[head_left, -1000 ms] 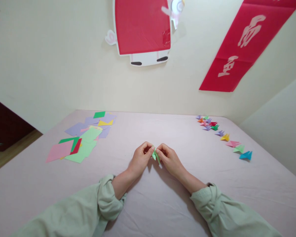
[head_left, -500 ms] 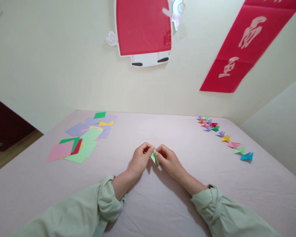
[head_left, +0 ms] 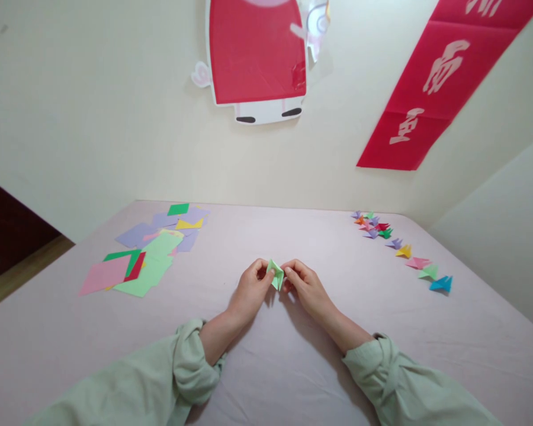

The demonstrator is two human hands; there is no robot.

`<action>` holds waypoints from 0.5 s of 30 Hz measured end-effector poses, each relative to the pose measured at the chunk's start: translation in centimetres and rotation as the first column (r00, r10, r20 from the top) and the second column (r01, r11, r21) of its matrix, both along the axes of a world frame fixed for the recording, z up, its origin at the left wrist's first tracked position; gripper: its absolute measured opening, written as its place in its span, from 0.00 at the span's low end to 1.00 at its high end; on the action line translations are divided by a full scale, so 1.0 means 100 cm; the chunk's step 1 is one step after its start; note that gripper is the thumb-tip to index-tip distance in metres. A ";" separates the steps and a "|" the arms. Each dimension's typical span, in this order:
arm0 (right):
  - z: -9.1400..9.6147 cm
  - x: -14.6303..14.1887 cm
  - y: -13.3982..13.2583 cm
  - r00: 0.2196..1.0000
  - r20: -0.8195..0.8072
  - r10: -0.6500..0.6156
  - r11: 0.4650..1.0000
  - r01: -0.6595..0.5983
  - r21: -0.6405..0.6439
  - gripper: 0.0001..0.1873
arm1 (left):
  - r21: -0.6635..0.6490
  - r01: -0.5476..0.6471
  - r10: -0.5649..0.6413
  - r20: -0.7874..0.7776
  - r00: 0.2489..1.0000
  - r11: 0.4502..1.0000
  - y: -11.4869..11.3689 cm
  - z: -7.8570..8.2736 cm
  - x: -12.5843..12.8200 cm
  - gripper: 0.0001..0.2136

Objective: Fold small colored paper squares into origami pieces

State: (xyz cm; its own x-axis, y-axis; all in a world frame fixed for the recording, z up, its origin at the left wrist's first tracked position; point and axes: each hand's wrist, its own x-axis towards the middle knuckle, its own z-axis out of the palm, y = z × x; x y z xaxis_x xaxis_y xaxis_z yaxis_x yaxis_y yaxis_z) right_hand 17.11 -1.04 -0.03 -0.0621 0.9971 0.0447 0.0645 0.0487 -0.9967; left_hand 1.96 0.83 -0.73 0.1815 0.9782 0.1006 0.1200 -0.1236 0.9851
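A small folded piece of light green paper [head_left: 276,277] is held up just above the table, between my two hands. My left hand [head_left: 252,288] pinches its left side, with the thumb lying on the front face. At its right edge, the thumb and fingertips of my right hand [head_left: 305,285] are closed on the paper. The paper shows creases, with a point at the top and another at the bottom. Fingers behind the paper are partly hidden.
Loose sheets of coloured paper [head_left: 135,283] lie overlapping on the left of the table [head_left: 257,378]. A row of small folded paper figures [head_left: 417,262] in several colours runs along the right side. Behind the table rises a wall [head_left: 266,165] with a red banner [head_left: 426,100].
The green paper has turned and opened out, showing a wider face toward me. My right hand has shifted slightly to the right edge. The camera view has moved a little.
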 end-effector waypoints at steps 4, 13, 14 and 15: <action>0.002 -0.001 0.000 1.000 0.015 -0.001 1.000 0.001 0.018 0.13 | -0.020 -0.018 0.019 0.014 1.000 1.000 0.000 0.003 0.001 0.07; -0.001 -0.002 -0.001 1.000 0.026 -0.003 1.000 0.003 0.021 0.12 | -0.035 -0.021 0.021 0.014 1.000 0.999 -0.002 0.004 0.002 0.09; 0.000 -0.002 -0.001 1.000 0.027 -0.004 1.000 0.004 0.022 0.12 | -0.033 -0.019 0.019 0.009 1.000 0.999 -0.002 0.004 0.002 0.09; 0.000 -0.002 -0.001 1.000 0.028 -0.008 1.000 0.007 0.022 0.12 | -0.031 -0.018 0.018 0.005 1.000 0.999 -0.002 0.003 0.001 0.09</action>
